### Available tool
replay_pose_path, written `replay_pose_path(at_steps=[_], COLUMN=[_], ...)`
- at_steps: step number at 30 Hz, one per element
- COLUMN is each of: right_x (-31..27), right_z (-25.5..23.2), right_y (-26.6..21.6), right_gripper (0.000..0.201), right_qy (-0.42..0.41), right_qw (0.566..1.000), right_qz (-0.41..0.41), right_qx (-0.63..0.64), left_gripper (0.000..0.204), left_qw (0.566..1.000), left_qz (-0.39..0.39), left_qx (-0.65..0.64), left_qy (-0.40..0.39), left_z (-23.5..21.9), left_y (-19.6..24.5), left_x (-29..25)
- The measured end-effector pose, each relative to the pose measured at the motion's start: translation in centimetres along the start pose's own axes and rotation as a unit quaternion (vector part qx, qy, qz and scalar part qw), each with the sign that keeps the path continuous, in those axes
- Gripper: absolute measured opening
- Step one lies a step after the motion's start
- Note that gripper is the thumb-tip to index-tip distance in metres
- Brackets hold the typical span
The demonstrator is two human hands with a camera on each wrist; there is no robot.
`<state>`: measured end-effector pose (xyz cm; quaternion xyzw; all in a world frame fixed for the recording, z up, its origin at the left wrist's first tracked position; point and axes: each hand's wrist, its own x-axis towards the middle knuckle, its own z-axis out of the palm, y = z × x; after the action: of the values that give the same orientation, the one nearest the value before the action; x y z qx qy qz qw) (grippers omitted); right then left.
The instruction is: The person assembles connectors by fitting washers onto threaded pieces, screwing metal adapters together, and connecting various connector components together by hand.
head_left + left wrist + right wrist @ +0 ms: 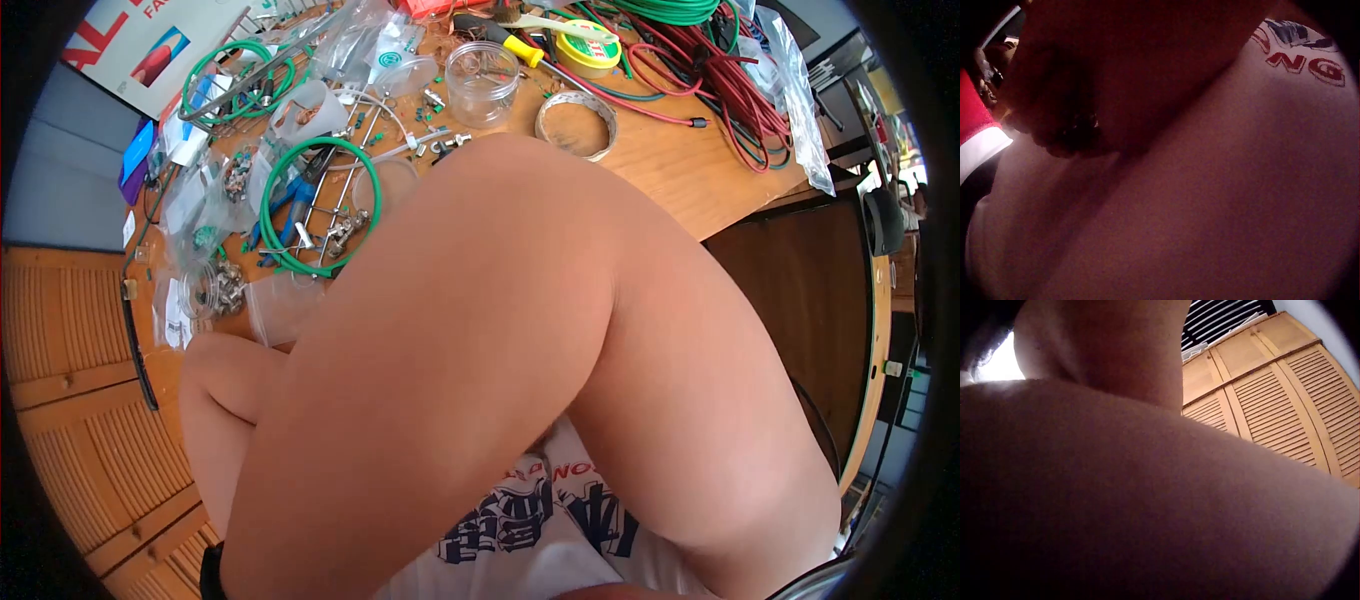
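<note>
arms: two bare forearms crossed close under the head camera, blocking most of the view; likely folded against the chest, white printed shirt below
left hand: not visible in the head view; left wrist view is dark, only shirt and skin, cannot tell if fingers are apart or together
right hand: out of sight, right wrist view shows skin and louvred cupboard doors, cannot tell
counter: wooden, cluttered
nearest things: green cable coil and blue pliers near the counter's left edge, just beyond the upper forearm, not touched
far edge: clear plastic jar, tape roll, red wires at the far right corner
</note>
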<state>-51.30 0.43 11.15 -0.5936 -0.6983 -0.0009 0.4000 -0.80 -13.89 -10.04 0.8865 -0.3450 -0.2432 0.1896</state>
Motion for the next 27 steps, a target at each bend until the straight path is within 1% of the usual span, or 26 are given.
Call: replay_pose_path(at_steps=[1, 3, 4, 5, 6, 7, 8, 9, 11, 12, 13, 14, 15, 16, 17, 18, 19, 20, 21, 22, 23, 24, 25, 26, 27], right_x=[-0.4, 1.3, 1.3, 3.3, 4.2, 3.0, 1.9, 1.7, 2.3, 2.8, 2.9, 2.4, 1.0, -0.9, -2.8, -4.0, -4.2, -3.7, -3.5, -3.7, -5.4, -7.3, -7.9, -8.3, -8.8], right_z=[-2.0, -5.7, -6.8, -6.4, -7.1, -7.8, -9.7, -12.9, -21.1, -25.3, -29.2, -32.3, -35.3, -38.8, -41.9, -44.1, -44.8, -44.3, -46.8, -49.4, -48.2, -46.4, -45.9, -45.0, -43.9], right_y=[2.6, 10.6, 11.1, 12.3, 14.2, 13.8, 15.3, 19.2, 31.0, 37.2, 42.5, 46.0, 48.5, 51.2, 53.6, 55.5, 56.3, 56.4, 56.5, 56.7, 57.7, 58.5, 58.6, 58.8, 59.0], right_gripper=[0.01, 0.011, 0.011, 0.011, 0.011, 0.011, 0.011, 0.012, 0.012, 0.012, 0.012, 0.013, 0.013, 0.013, 0.013, 0.014, 0.014, 0.014, 0.014, 0.015, 0.013, 0.013, 0.014, 0.012, 0.012], right_qy=[-0.003, -0.009, -0.011, -0.014, -0.017, -0.019, -0.023, -0.027, -0.037, -0.043, -0.048, -0.053, -0.058, -0.064, -0.071, -0.078, -0.085, -0.089, -0.181, -0.271, -0.205, -0.137, -0.179, -0.186, -0.178], right_qw=[1.0, 1.0, 0.999, 0.999, 0.999, 0.999, 0.998, 0.997, 0.996, 0.994, 0.993, 0.992, 0.99, 0.988, 0.986, 0.984, 0.982, 0.979, 0.972, 0.953, 0.973, 0.987, 0.981, 0.979, 0.979], right_qz=[-0.008, -0.024, -0.027, -0.033, -0.038, -0.043, -0.052, -0.06, -0.079, -0.087, -0.096, -0.104, -0.112, -0.12, -0.128, -0.135, -0.142, -0.151, -0.143, -0.136, -0.106, -0.074, -0.053, -0.059, -0.071], right_qx=[0.004, 0.013, 0.018, 0.019, 0.022, 0.024, 0.026, 0.03, 0.037, 0.043, 0.048, 0.055, 0.062, 0.067, 0.074, 0.082, 0.091, 0.1, 0.052, 0.002, -0.018, -0.036, -0.045, -0.054, -0.064], left_gripper=[0.023, 0.023, 0.023, 0.024, 0.024, 0.024, 0.024, 0.024, 0.025, 0.025, 0.025, 0.026, 0.024, 0.024, 0.024, 0.025, 0.023, 0.023, 0.022, 0.021, 0.02, 0.02, 0.021, 0.023, 0.025], left_qw=[1.0, 1.0, 1.0, 1.0, 1.0, 1.0, 1.0, 1.0, 0.999, 0.999, 0.999, 0.995, 0.993, 0.993, 0.986, 0.976, 0.958, 0.957, 0.939, 0.918, 0.887, 0.887, 0.852, 0.813, 0.804], left_qz=[-0.003, -0.009, -0.009, -0.009, -0.008, -0.008, -0.01, -0.012, -0.019, -0.023, 0.011, 0.046, 0.015, 0.012, 0.011, 0.011, 0.023, 0.018, 0.015, 0.013, 0.0, -0.008, -0.045, -0.08, -0.108], left_qx=[0.002, 0.006, 0.006, 0.009, 0.011, 0.013, 0.017, 0.019, 0.024, 0.022, -0.003, -0.028, -0.06, -0.062, -0.112, -0.162, -0.199, -0.202, -0.236, -0.267, -0.301, -0.298, -0.355, -0.407, -0.404], left_qy=[0.001, 0.003, 0.001, 0.002, 0.002, 0.002, 0.004, 0.006, 0.013, 0.016, 0.049, 0.081, 0.097, 0.101, 0.125, 0.148, 0.205, 0.208, 0.25, 0.294, 0.35, 0.353, 0.383, 0.41, 0.423], left_z=[0.1, 0.2, 0.3, -3.4, -0.8, -0.2, -0.1, -0.2, -0.8, -2.0, -4.4, -6.1, -6.5, -7.4, -8.6, -9.6, -10.1, -10.8, -11.6, -11.9, -12.0, -12.0, -11.8, -11.8, -11.8], left_y=[0.0, 0.1, 0.3, 0.8, 0.6, 0.6, 0.6, 0.6, 1.1, 1.2, 1.1, 1.2, 1.3, 1.3, 1.3, 1.3, 1.1, 0.9, 0.5, -0.1, -0.8, -1.4, -2.1, -2.6, -2.8], left_x=[-0.1, -0.2, -0.4, 0.5, -0.4, -0.5, -0.6, -0.7, -0.9, -1.3, -1.9, -2.5, -2.8, -3.3, -4.0, -4.8, -5.8, -6.9, -8.0, -8.7, -9.4, -10.0, -10.5, -11.0, -11.4])
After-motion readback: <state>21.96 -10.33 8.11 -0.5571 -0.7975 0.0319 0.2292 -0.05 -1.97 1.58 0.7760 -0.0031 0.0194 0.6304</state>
